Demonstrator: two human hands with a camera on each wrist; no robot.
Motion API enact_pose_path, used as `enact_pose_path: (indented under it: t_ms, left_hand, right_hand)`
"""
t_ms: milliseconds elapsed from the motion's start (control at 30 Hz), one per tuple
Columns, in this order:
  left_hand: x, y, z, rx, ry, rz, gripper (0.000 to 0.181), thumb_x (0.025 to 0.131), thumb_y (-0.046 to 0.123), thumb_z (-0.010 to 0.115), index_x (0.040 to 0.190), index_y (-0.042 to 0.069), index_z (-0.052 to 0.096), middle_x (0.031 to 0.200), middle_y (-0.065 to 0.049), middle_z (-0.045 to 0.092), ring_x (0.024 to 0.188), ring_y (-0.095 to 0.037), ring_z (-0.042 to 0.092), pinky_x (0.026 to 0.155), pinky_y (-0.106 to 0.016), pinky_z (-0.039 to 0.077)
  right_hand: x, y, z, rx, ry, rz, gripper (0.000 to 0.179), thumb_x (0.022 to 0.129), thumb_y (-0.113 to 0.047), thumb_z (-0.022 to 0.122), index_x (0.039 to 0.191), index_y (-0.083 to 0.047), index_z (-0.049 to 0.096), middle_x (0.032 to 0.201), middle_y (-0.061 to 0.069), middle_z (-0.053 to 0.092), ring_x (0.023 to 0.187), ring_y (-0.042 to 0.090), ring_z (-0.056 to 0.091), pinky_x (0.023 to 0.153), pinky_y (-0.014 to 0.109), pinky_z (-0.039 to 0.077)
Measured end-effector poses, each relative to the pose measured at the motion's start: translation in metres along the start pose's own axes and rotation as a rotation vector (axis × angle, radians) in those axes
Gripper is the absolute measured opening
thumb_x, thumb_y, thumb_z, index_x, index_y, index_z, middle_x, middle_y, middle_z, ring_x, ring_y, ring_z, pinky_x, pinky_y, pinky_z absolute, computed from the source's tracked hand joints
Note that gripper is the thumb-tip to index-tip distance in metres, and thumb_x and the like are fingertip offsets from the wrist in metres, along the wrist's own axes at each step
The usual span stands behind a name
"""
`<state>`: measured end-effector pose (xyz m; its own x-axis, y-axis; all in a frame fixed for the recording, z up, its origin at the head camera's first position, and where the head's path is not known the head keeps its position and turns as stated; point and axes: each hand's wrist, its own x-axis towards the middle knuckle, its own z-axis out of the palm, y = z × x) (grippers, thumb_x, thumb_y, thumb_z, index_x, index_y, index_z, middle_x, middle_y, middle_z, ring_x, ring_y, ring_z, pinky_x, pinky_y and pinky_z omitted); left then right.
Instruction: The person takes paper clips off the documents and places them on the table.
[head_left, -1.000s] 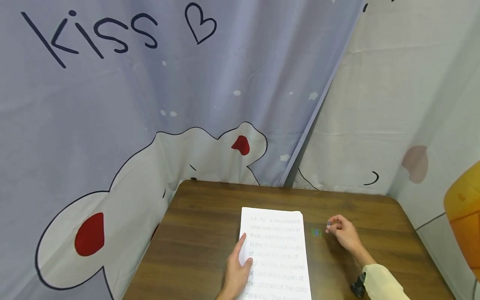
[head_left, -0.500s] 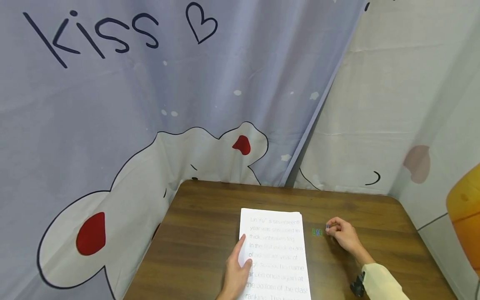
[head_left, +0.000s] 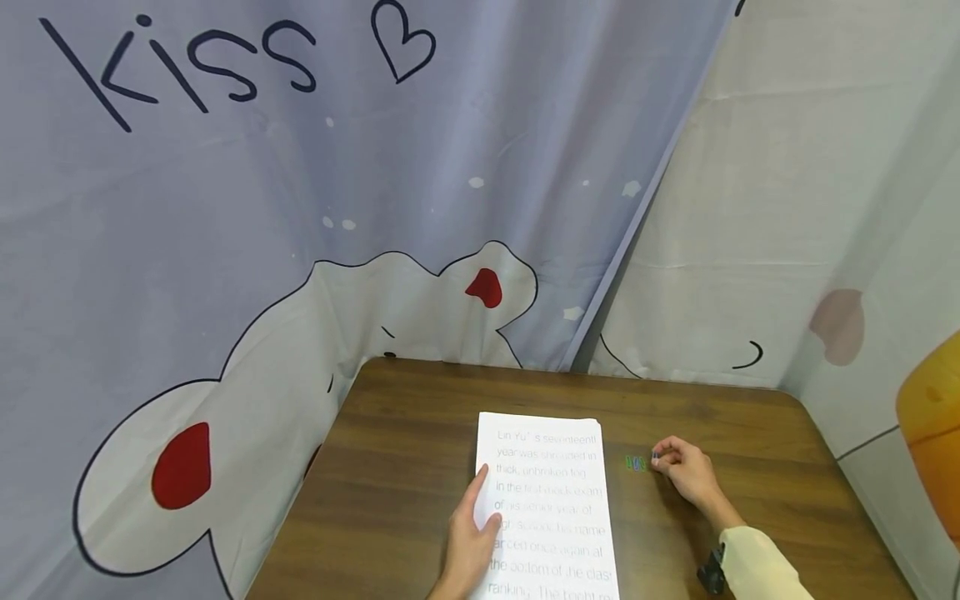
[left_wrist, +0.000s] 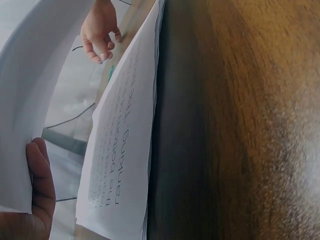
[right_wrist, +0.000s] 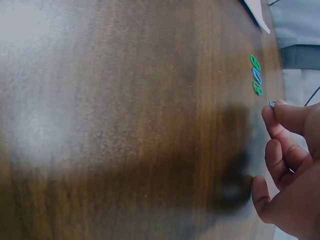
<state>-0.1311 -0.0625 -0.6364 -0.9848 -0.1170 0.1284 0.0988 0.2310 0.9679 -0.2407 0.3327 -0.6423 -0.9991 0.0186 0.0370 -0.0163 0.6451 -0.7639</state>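
My left hand (head_left: pixel 471 546) grips printed sheets of paper (head_left: pixel 543 487) at their left edge, thumb over the top page. In the left wrist view the held sheets (left_wrist: pixel 37 85) rise above a further stack of printed paper (left_wrist: pixel 127 135) on the table. To the right of the paper, my right hand (head_left: pixel 690 475) pinches a small bluish paper clip (right_wrist: pixel 272 104) between thumb and index finger. Just left of those fingertips, green and blue paper clips (head_left: pixel 635 463) lie side by side on the wood.
A brown wooden table (head_left: pixel 397 433) carries everything. Behind it hangs a blue-grey curtain (head_left: pixel 337 167) with printed drawings, and a pale curtain (head_left: pixel 720 250) covers the right side. My right wrist bears a black device (head_left: pixel 711 571) by the cream sleeve (head_left: pixel 761 562).
The paper and left hand have shifted very slightly left in the head view. My right hand stays beside the paper clips, keeping its pinch.
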Motion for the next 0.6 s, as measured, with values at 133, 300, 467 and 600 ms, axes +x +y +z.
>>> enact_pose_path:
  t_ms: [133,300,467,600]
  left_hand:
    - [0.000,0.000,0.000,0.001,0.003,-0.003,0.085,0.083,-0.020,0.065,0.158,0.017,0.050,0.162,-0.009,0.051,0.150,-0.030,0.046,0.126,-0.036,0.031]
    - [0.000,-0.002,-0.001,-0.002,0.009,0.002,0.085,0.083,-0.020,0.064,0.158,0.018,0.051,0.162,-0.008,0.051,0.150,-0.029,0.046,0.124,-0.027,0.031]
    - [-0.001,-0.004,-0.001,0.001,0.017,0.003,0.085,0.082,-0.021,0.064,0.157,0.017,0.052,0.161,-0.008,0.053,0.149,-0.028,0.047,0.122,-0.020,0.029]
    - [-0.002,-0.005,-0.001,0.005,0.017,-0.007,0.085,0.082,-0.021,0.064,0.157,0.018,0.052,0.161,-0.007,0.052,0.149,-0.028,0.046,0.124,-0.024,0.030]
  right_hand:
    - [-0.001,-0.002,0.001,-0.064,-0.011,-0.004,0.013,0.093,-0.008,0.077,0.104,-0.006,0.070,0.083,0.005,0.077,0.074,0.012,0.062,0.073,0.032,0.047]
    - [-0.002,-0.003,0.002,-0.123,0.006,-0.016,0.012,0.093,-0.013,0.078,0.102,-0.009,0.070,0.086,0.003,0.078,0.081,0.015,0.067,0.082,0.051,0.044]
    - [-0.001,0.002,0.006,-0.152,0.028,-0.004,0.011,0.093,-0.012,0.077,0.100,-0.009,0.070,0.082,-0.001,0.072,0.076,0.013,0.061,0.080,0.047,0.039]
    - [0.000,0.006,0.010,-0.168,0.035,-0.008,0.009,0.092,-0.012,0.076,0.099,-0.011,0.070,0.083,-0.003,0.071,0.077,0.014,0.061,0.079,0.045,0.037]
